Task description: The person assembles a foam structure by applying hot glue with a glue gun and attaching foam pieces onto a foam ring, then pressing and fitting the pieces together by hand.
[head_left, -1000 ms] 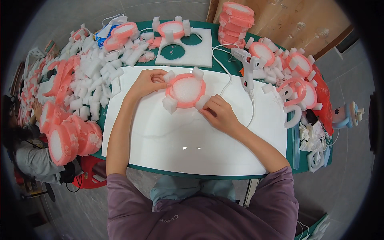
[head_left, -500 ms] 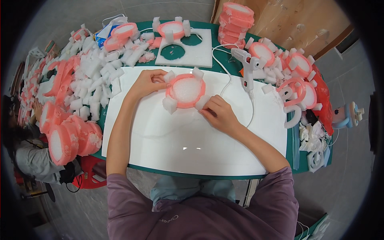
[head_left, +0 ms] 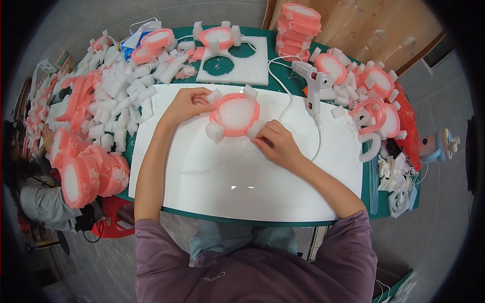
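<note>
A round white foam disc (head_left: 235, 113) with a pink foam rim (head_left: 256, 107) lies on a white sheet (head_left: 212, 187). Several white foam blocks stand out around the rim. My left hand (head_left: 189, 105) is closed at the upper left, its fingertips on a foam block (head_left: 214, 96) there. At the lower right, my right hand (head_left: 275, 144) pinches another foam block (head_left: 255, 129) against the rim. The other blocks, at the top right (head_left: 250, 92) and bottom left (head_left: 214, 132), are untouched by my fingers. Both thumbs partly hide the contact points.
A white glue gun (head_left: 312, 86) with a cable lies right of the disc. Loose foam pieces (head_left: 118, 91) heap up at the left, above pink-rimmed rings (head_left: 83, 177). Behind are a holed foam board (head_left: 257, 60) and a pink stack (head_left: 298, 30). Another person's grey sleeve (head_left: 48, 202) shows far left.
</note>
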`<state>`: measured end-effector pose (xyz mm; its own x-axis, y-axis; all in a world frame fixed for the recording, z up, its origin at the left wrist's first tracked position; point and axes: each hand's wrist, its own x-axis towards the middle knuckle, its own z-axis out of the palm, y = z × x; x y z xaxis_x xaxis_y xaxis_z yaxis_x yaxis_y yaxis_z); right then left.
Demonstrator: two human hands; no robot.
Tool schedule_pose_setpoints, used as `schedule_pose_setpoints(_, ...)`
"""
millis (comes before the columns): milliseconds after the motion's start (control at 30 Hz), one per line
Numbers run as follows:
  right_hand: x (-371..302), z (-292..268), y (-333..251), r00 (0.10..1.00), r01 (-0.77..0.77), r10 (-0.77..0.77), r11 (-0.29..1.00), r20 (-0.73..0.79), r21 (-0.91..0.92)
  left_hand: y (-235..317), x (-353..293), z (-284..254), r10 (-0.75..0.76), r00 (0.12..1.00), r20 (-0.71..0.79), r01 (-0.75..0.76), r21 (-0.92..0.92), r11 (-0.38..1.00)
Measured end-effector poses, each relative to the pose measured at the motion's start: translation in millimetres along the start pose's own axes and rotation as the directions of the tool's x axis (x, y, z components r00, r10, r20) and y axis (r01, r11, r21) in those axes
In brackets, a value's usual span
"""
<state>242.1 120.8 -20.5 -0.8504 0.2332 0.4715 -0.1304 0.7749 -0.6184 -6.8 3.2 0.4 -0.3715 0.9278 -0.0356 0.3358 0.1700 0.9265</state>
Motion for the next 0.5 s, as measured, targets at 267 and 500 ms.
schedule_pose_setpoints(267, 0.5, 0.0, -0.5, 1.000, 0.005, -0.005, 1.000, -0.006, -0.003, -1.4, 0.4, -0.2, 0.000, 1.000, 0.004, 0.000, -0.014, 1.000)
schedule_pose_setpoints(500, 0.3, -0.2, -0.1, 1.000, 0.004, -0.004, 1.000, -0.006, -0.007, -6.2, 2.2, -1.5, 0.030, 0.999, 0.015, -0.029, -0.012, 1.000)
